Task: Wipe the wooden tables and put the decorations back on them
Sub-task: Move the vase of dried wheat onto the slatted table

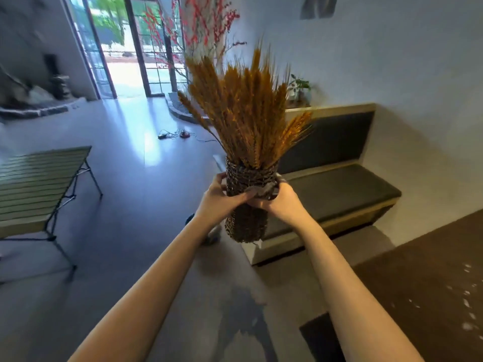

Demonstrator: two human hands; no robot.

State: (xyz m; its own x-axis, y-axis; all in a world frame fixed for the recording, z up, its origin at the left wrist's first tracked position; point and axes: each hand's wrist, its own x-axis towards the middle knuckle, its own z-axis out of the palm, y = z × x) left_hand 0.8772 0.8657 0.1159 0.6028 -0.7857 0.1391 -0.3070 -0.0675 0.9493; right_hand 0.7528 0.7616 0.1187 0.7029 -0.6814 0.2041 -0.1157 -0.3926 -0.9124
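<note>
Woven vase (pixel 247 218) of wheat (pixel 243 108), upright, midair.

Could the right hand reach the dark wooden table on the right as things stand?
Probably not yet: the right hand grips the woven vase together with the left hand, and the dark wooden table lies off to its right.

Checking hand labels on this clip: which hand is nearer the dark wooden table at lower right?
Right. The right hand grips the woven vase on the side toward the dark table; the left hand grips its far side.
</note>
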